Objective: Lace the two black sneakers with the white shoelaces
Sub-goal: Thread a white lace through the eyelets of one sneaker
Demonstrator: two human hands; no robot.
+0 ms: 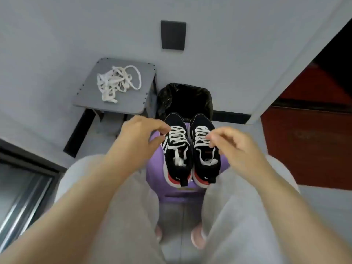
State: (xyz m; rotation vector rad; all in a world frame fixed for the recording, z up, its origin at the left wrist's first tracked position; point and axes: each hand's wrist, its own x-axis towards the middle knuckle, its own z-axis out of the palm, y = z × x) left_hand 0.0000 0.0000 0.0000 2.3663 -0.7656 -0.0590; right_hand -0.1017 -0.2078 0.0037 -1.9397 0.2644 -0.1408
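Two black fabric sneakers [175, 119] with white stripes sit side by side on a round purple stool [190, 195], directly under the fingers. Flat white shoelaces [177, 136] already cross both. Left hand [141, 136]: thumb and forefinger parted, nothing between them. Right hand [234, 143]: fingers curled against the lacing; too blurred to tell if they pinch it. Probably the snugging stage: tighten each crossing evenly from the toe end, keeping the lace flat.

Laced sneakers [206, 169], purple stool [171, 194] — loose laces [114, 82] on chair [133, 101]
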